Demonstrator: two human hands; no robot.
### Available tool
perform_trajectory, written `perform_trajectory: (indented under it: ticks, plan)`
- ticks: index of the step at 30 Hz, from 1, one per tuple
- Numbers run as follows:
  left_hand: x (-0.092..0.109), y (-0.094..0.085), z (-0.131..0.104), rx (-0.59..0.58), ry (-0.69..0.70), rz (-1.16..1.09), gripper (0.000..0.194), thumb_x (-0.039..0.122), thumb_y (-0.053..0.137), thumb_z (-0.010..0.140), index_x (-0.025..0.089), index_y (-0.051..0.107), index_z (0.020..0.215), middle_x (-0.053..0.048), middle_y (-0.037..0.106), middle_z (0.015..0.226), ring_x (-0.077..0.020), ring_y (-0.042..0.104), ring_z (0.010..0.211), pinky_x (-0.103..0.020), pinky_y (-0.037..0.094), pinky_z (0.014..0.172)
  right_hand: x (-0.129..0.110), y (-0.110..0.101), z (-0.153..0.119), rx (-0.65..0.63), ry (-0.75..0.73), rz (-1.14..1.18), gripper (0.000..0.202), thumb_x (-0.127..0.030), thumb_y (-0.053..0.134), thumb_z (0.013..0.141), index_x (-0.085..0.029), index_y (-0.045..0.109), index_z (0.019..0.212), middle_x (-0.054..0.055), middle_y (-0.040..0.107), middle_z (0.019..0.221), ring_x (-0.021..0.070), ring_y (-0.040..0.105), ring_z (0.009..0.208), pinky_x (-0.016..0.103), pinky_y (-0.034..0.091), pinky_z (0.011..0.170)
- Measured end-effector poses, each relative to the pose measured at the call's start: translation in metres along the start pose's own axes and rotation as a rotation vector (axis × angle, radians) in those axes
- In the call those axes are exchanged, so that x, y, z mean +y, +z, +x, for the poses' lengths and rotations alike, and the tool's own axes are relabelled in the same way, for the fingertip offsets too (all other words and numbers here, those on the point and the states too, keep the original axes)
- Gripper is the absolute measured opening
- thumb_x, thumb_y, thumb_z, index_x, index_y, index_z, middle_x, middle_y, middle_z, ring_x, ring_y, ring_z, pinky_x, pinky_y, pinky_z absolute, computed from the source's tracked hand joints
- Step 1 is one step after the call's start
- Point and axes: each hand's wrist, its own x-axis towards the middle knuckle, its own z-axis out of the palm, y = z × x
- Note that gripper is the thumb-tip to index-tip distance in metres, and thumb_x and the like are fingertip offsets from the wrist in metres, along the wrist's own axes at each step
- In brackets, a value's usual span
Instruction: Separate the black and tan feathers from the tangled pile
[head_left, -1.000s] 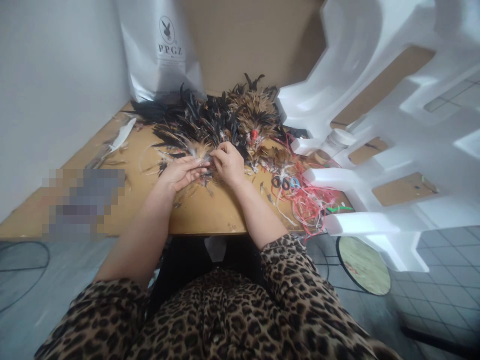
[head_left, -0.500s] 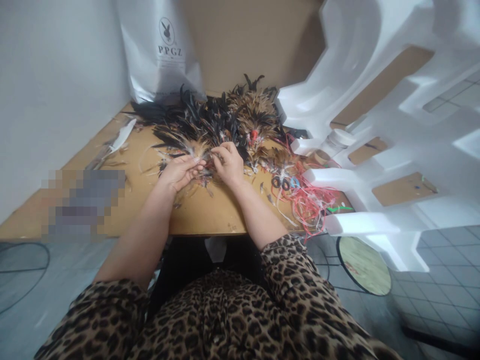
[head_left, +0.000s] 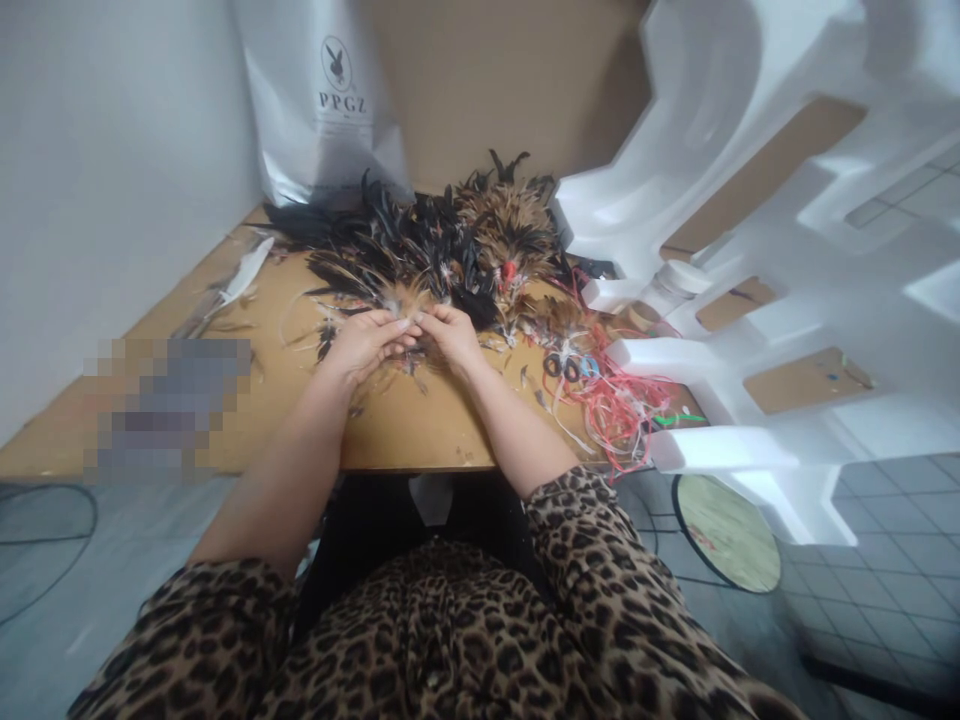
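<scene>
My left hand [head_left: 365, 345] pinches a small bunch of light brown feathers [head_left: 405, 303] at its lower end, over the middle of the wooden table. Close beside it, my right hand [head_left: 451, 337] has thumb and fingertips closed at the base of the same bunch. Behind both hands lies a heap of black feathers [head_left: 427, 232], and brown feathers [head_left: 506, 220] are piled to its right with a small red piece [head_left: 508, 271] among them. Loose feather bits are scattered under my hands.
Scissors [head_left: 562, 367] and tangled red string [head_left: 619, 405] lie on the table [head_left: 420, 430] at the right. White foam [head_left: 720, 447] overhangs the right edge. A silvery bag [head_left: 330, 150] stands behind, and a white feather [head_left: 249, 268] lies at left.
My right hand has turned and come down slightly, its fingertips now closed on the feather bunch beside my left fingers. My left hand has moved a little to the right.
</scene>
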Motion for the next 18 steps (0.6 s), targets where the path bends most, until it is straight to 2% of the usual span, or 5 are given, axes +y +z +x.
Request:
perform_trajectory:
  ticks: [4, 10, 18]
  plan:
    - [0.0003, 0.0008, -0.0006, 0.004, 0.001, -0.010, 0.011, 0.015, 0.071, 0.068, 0.007, 0.068, 0.074, -0.010, 0.070, 0.073, -0.0095, 0.064, 0.056, -0.014, 0.047, 0.049, 0.0014, -0.0022, 0.0013, -0.002, -0.035, 0.003, 0.032, -0.045, 0.068, 0.063, -0.017, 0.052, 0.061, -0.006, 0.048, 0.055, 0.0064, 0.044, 0.054, 0.020, 0.038, 0.055]
    - [-0.0005, -0.0006, 0.0023, 0.063, -0.014, -0.031, 0.011, 0.016, 0.070, 0.069, 0.008, 0.068, 0.076, -0.010, 0.070, 0.073, -0.0085, 0.064, 0.056, -0.012, 0.045, 0.046, -0.0008, -0.0032, 0.0002, 0.001, -0.112, -0.129, 0.033, -0.047, 0.065, 0.067, -0.017, 0.053, 0.060, -0.005, 0.048, 0.057, 0.0074, 0.043, 0.056, 0.021, 0.037, 0.058]
    - [-0.0059, -0.0009, 0.0053, 0.090, 0.011, 0.043, 0.012, 0.016, 0.072, 0.067, 0.007, 0.067, 0.073, -0.009, 0.068, 0.067, -0.0080, 0.061, 0.053, -0.014, 0.045, 0.047, 0.0037, -0.0006, 0.0022, 0.061, -0.157, -0.151, 0.025, -0.041, 0.065, 0.066, -0.017, 0.059, 0.068, -0.004, 0.053, 0.064, 0.0088, 0.048, 0.062, 0.022, 0.040, 0.064]
